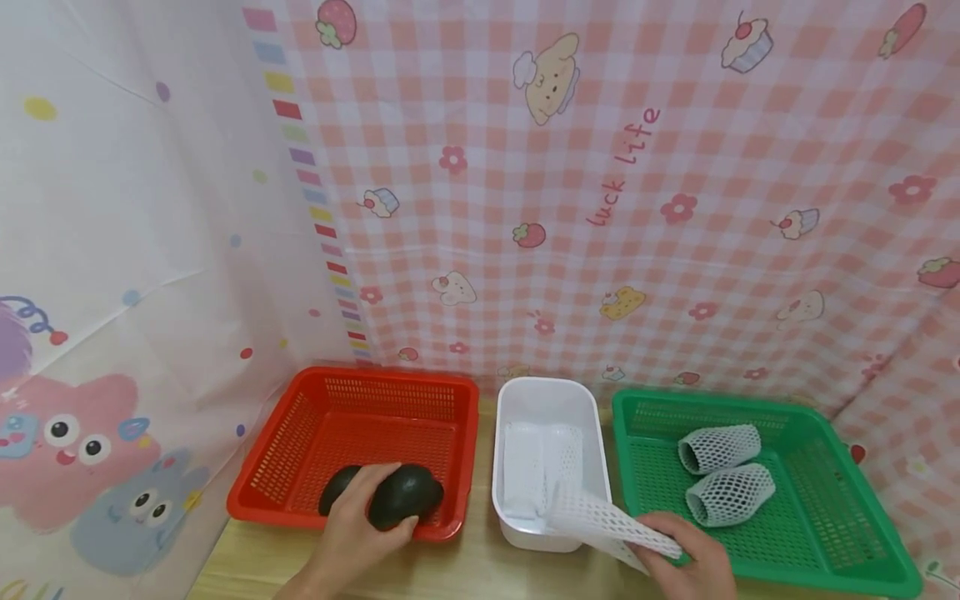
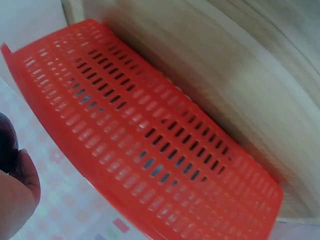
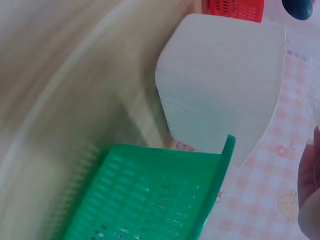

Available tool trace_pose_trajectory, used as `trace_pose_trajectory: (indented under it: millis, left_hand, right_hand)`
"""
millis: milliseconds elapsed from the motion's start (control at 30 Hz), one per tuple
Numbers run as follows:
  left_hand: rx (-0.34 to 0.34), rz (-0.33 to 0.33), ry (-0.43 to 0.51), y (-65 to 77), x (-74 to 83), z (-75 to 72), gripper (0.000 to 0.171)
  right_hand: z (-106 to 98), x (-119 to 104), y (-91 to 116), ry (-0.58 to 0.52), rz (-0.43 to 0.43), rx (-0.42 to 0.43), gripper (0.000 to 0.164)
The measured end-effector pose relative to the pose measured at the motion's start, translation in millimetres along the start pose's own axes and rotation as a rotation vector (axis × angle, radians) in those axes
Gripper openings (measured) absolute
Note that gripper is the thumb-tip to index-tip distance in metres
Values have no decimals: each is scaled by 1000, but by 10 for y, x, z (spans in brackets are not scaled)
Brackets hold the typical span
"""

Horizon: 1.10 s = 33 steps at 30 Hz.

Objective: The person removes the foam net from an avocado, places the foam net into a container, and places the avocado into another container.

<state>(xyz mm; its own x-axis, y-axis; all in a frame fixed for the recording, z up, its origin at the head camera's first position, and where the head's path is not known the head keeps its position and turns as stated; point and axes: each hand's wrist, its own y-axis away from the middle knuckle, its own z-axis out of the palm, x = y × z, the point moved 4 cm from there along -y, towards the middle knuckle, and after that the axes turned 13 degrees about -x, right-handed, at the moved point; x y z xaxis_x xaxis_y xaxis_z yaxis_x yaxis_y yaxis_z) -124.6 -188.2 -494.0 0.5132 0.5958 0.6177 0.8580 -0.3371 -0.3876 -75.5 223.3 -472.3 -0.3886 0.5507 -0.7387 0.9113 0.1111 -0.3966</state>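
Note:
In the head view my left hand point(image 1: 356, 533) grips a dark green avocado point(image 1: 407, 497) over the near side of the red basket point(image 1: 467, 433). A second avocado point(image 1: 337, 487) lies in that basket, partly hidden behind the fingers. My right hand point(image 1: 690, 554) pinches a white foam net sleeve point(image 1: 611, 523) by its end, and the sleeve reaches leftward over the near rim of the white bin point(image 1: 551, 387). In the left wrist view, the hand point(image 2: 20, 200) and the dark avocado point(image 2: 7, 142) show only at the left edge.
To the right stands a green basket point(image 1: 862, 483) with two puffed-out foam net sleeves, one upper point(image 1: 722, 448) and one lower point(image 1: 731, 496). White netting lies inside the bin. All containers stand on a wooden table point(image 1: 487, 575) before a pink checked cloth point(image 1: 465, 200).

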Motion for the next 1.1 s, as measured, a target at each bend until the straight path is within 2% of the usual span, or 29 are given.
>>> trace_pose_trajectory:
  millis: [200, 300, 400, 533, 767, 1100]
  left_hand:
    - [16, -65, -4, 6, -166, -56, 74]
    - [31, -68, -3, -11, -264, -112, 74]
    - [63, -80, -34, -27, -372, -183, 73]
    - [85, -146, -110, -47, -528, -283, 71]
    - [47, -262, -153, -55, -740, -446, 68]
    - [18, -385, -119, -34, -979, -620, 69]
  right_hand:
    - [-43, 37, -152, 28, -84, 40, 52]
    - [-50, 36, -225, 33, -42, 28, 45]
    - [-44, 17, -280, 14, 37, 14, 36]
    - [-30, -1, -320, 15, 75, 39, 33]
    - [11, -2, -384, 10, 13, 84, 34]
    - [100, 87, -526, -19, 64, 89, 27]
